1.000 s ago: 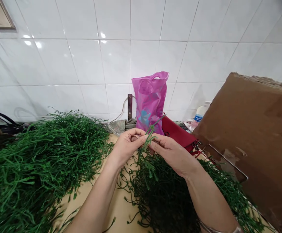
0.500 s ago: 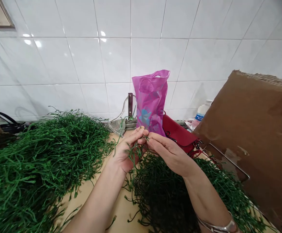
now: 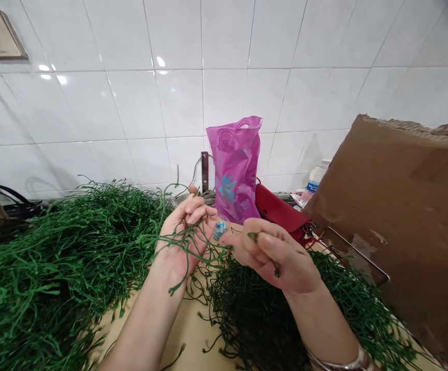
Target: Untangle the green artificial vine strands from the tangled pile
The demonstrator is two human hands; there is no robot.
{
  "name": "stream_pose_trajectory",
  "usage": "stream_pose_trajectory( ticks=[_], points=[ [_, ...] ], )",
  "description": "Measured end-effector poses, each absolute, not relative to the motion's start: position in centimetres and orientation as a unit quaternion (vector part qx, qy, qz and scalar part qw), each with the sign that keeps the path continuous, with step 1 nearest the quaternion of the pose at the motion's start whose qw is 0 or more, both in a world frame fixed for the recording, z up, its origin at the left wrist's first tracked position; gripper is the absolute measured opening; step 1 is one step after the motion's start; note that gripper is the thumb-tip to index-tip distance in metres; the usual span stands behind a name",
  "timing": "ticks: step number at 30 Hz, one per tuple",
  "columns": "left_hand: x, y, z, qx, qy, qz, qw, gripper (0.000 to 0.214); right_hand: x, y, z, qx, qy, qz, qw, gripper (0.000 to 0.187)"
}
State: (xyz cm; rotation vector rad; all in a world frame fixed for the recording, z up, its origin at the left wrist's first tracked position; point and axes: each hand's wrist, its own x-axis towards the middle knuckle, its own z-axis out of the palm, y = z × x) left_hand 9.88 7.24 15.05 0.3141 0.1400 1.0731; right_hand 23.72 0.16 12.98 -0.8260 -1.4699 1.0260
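Palm up in the middle of the view, my left hand (image 3: 187, 234) has its fingers curled round several thin green branched stems (image 3: 189, 245), which look like plastic. To its right, my right hand (image 3: 276, 252) is closed in a pinch on a green stem (image 3: 253, 236), with its ends poking out between the fingers. The two hands are apart. Under my right hand lies a dark heap of such stems (image 3: 255, 309), partly covered by my forearm. A larger heap (image 3: 54, 268) spreads on the left. Between the hands shows a small clear container (image 3: 220, 228) with blue and white bits.
The heaps lie on a tan tabletop (image 3: 185, 330). Against the tiled wall (image 3: 131, 98) stands a purple bag (image 3: 235, 170), with a red bag (image 3: 280, 208) beside it. A large cardboard sheet (image 3: 405, 221) leans at the right, partly hiding a plastic bottle (image 3: 316, 175).
My hands, together before, have moved apart. The right one has turned and come nearer, and the left has shifted left, with its palm and stems more in sight. The view has shifted slightly.
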Motion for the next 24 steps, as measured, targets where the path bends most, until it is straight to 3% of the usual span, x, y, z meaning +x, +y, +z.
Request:
stream_pose_trajectory(
  ticks=[6, 8, 11, 13, 17, 20, 24],
  points=[
    [10.1, 8.5, 13.4, 0.330, 0.149, 0.500, 0.787, 0.009, 28.2, -1.8, 14.2, -0.578, -0.740, 0.233, 0.255, 0.033],
    [10.5, 8.4, 12.8, 0.380, 0.140, 0.481, 0.777, 0.010, 29.3, -2.4, 14.4, -0.620, -0.722, 0.155, 0.267, 0.022],
    [10.9, 8.1, 12.2, 0.424, 0.149, 0.466, 0.762, 0.018, 29.0, -2.8, 14.8, -0.638, -0.680, 0.078, 0.353, 0.024],
    [11.1, 7.9, 12.1, 0.454, 0.162, 0.464, 0.743, 0.020, 27.7, -2.4, 15.1, -0.631, -0.659, 0.101, 0.397, 0.028],
    [11.5, 7.4, 11.9, 0.497, 0.183, 0.451, 0.718, 0.026, 25.3, -0.8, 14.4, -0.589, -0.651, 0.194, 0.437, 0.017],
    [11.8, 7.1, 11.9, 0.498, 0.188, 0.455, 0.714, 0.027, 24.7, 0.5, 13.3, -0.574, -0.659, 0.195, 0.445, 0.007],
    [11.9, 7.1, 11.8, 0.489, 0.192, 0.453, 0.720, 0.035, 25.6, 1.4, 12.7, -0.569, -0.637, 0.213, 0.474, 0.012]
  ],
)
